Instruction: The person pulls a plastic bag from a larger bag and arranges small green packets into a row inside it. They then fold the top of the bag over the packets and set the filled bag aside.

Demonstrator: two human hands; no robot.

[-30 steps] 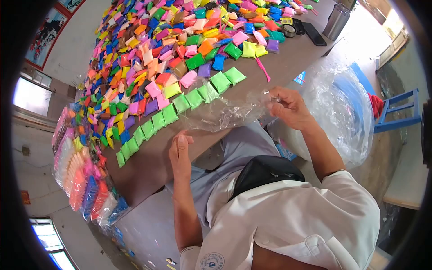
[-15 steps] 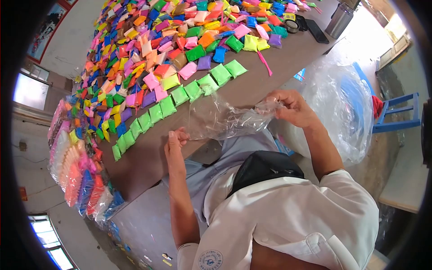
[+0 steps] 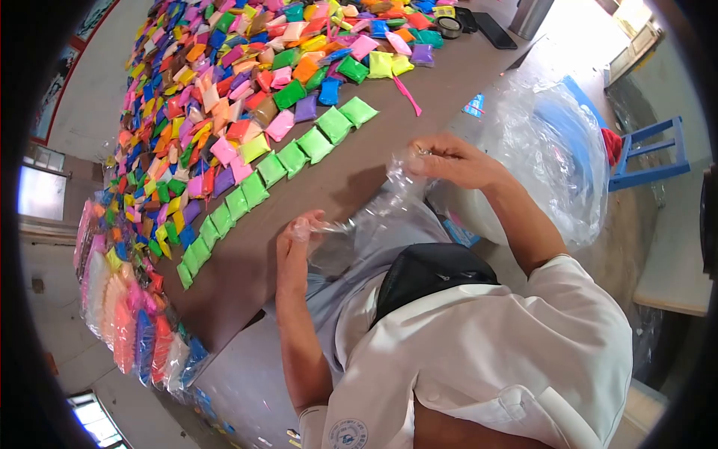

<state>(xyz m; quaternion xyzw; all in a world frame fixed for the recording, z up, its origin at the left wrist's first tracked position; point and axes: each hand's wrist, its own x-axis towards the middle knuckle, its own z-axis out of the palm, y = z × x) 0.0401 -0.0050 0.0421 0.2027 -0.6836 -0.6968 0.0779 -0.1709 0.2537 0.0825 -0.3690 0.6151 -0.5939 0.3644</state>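
A clear plastic bag (image 3: pixel 378 213) stretches between my two hands, over my lap at the table's front edge. My left hand (image 3: pixel 299 233) pinches one end of it, with the film lying over the fingers. The other end is gathered in the closed fingers of my right hand (image 3: pixel 441 161). Beyond the hands, a slanting row of light green packets (image 3: pixel 272 170) lies on the brown table (image 3: pixel 329 183). Neither hand touches the packets.
Many coloured packets (image 3: pixel 247 82) cover the back of the table. A pink strip (image 3: pixel 406 96), a phone (image 3: pixel 495 31), a tape roll (image 3: pixel 449 28) and a metal flask (image 3: pixel 531 16) lie further right. A big clear plastic sack (image 3: pixel 535 165) and a blue stool (image 3: pixel 651 153) stand at right.
The bag has come off the row of green packets and nearer my body, its right end raised. My view has shifted slightly, moving the table's contents left in the picture.
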